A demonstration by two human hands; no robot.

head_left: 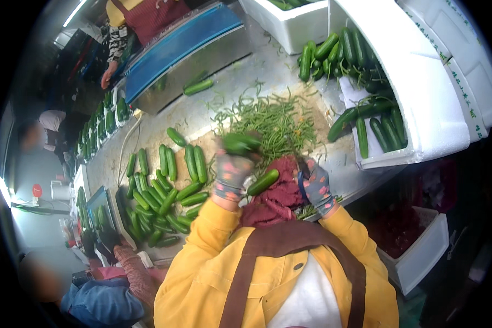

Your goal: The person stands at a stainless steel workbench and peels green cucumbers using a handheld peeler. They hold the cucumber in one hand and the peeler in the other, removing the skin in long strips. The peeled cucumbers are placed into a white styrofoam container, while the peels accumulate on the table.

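Observation:
My left hand point(230, 174), in a grey patterned glove, is closed around green cucumbers point(239, 144), blurred so that I cannot tell how many. In my gloved right hand point(318, 186) is a pair of blue-handled scissors point(301, 185), its dark blades pointing away from me and partly lost against the background. A single cucumber point(263, 182) lies between my hands on a crumpled dark red cloth point(273, 205). Just beyond them spreads a heap of thin green stem trimmings point(278, 123) on the metal table point(235, 68).
Many loose cucumbers point(161, 199) cover the table at left. A white foam box point(426, 104) tipped on its side holds cucumbers at right; another foam box point(295, 27) stands behind. A blue-topped metal machine point(186, 46) is at the back left. Co-workers stand at far left and lower left.

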